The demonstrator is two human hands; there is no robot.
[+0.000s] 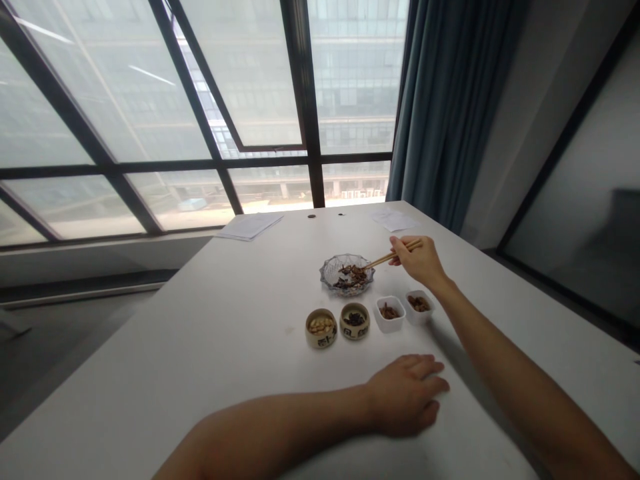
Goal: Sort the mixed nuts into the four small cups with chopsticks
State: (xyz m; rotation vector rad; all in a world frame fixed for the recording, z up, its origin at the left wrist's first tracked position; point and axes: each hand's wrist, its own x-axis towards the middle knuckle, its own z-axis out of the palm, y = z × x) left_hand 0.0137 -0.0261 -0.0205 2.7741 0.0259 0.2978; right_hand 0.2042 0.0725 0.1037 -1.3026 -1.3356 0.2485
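My right hand (419, 261) holds a pair of wooden chopsticks (387, 258), their tips reaching over a cut-glass dish (327, 273) of dark brown food pieces. Whether the tips touch the food is hard to tell. In front of the dish stand two ceramic cups with dark lettering, one with nuts (320, 339) and one with dark food (354, 331). To their right are two small white tubs (389, 325) (419, 319) of brown food. My left hand (405, 397) rests on the white table (200, 353), holding nothing, nearest the tubs.
Loose sheets of paper (250, 227) (395, 220) lie near the far edge of the table, with two small dark dots between them. Behind it is a large window (150, 100), with a blue curtain (450, 113) to the right.
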